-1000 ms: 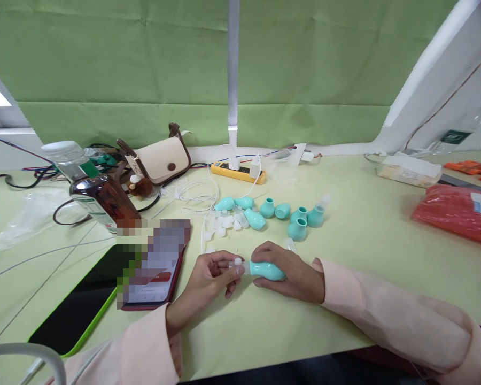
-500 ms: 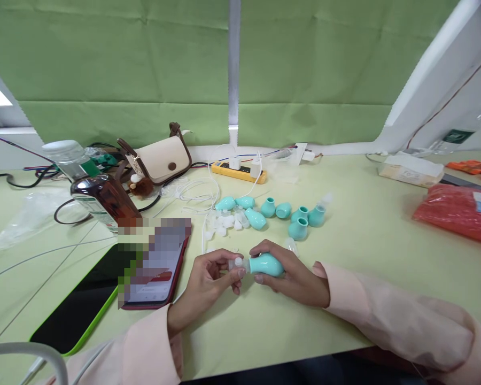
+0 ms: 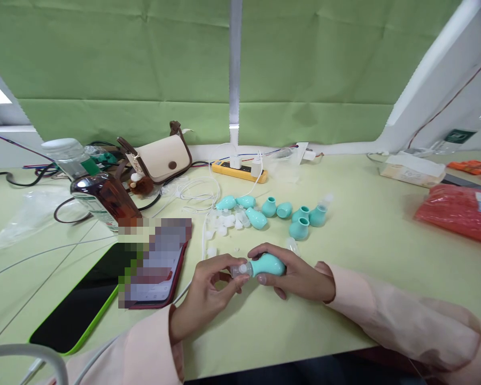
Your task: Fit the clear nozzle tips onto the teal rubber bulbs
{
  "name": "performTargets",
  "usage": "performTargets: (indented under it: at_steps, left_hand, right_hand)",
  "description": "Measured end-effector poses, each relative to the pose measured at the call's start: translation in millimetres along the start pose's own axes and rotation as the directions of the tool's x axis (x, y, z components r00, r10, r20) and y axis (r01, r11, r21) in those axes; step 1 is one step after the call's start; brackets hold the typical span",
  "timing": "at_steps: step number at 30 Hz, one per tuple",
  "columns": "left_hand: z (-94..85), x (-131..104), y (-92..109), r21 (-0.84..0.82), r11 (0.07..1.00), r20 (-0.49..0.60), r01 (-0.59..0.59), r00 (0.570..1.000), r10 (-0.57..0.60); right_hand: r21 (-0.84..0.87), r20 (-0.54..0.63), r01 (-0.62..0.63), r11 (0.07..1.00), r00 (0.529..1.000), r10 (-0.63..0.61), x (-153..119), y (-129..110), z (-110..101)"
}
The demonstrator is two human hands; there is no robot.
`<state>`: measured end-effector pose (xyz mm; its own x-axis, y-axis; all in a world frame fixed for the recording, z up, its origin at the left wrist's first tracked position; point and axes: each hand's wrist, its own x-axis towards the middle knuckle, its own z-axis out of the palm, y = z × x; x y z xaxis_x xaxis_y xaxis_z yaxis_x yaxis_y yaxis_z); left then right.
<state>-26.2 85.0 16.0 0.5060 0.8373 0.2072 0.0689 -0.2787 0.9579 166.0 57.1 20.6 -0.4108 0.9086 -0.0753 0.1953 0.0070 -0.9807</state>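
Note:
My right hand is closed round a turquoise rubber bulb that lies sideways, its neck pointing left. Between the thumb and fingers of my left hand is a clear plastic nozzle, which meets the bulb's neck. How deep it sits in the neck I cannot tell. Several more turquoise bulbs stand or lie beyond my hands. Beside them is a pile of small translucent plastic pieces. A single clear nozzle lies just past my right hand.
Two phones, one with a green case and one with a red case, lie to the left. Behind them are a brown bottle and a cream handbag. A yellow power strip sits at the back; a red package lies right.
Both hands have shifted slightly, the right one a little to the right. The nozzle and the bulb stay together, and more of the nozzle shows between my left fingers.

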Motion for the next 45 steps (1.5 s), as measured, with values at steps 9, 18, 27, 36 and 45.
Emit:
performTargets:
  at_steps: [9,18,27,36,45]
  left_hand:
    - [-0.9,-5.2,6.4,0.239,0.931,0.041,-0.276,0.961,0.274]
    - [-1.4,-3.2,11.0,0.253,0.915,0.098,-0.315,0.949,0.300]
    - [-3.9,-1.7,8.8,0.260,0.898,0.159,-0.355,0.933,0.323]
    - [1.8,-1.6,2.5,0.161,0.959,0.001,-0.234,0.972,0.237]
    - [-10.4,-0.8,7.3,0.329,0.816,0.025,-0.475,0.868,0.495]
  right_hand:
    - [0.118,0.105,-0.098,0.988,0.991,0.085,3.1,-3.8,-5.3]
    - [0.317,0.269,-0.225,0.921,0.953,0.141,4.7,-3.0,-9.7]
    - [0.329,0.297,-0.256,0.909,0.942,0.158,4.6,-7.2,-9.5]
    - [0.229,0.153,-0.075,0.971,0.987,0.040,5.3,-3.7,-4.5]
    - [0.193,-0.240,0.170,0.967,0.963,-0.121,6.9,-2.4,-4.8]
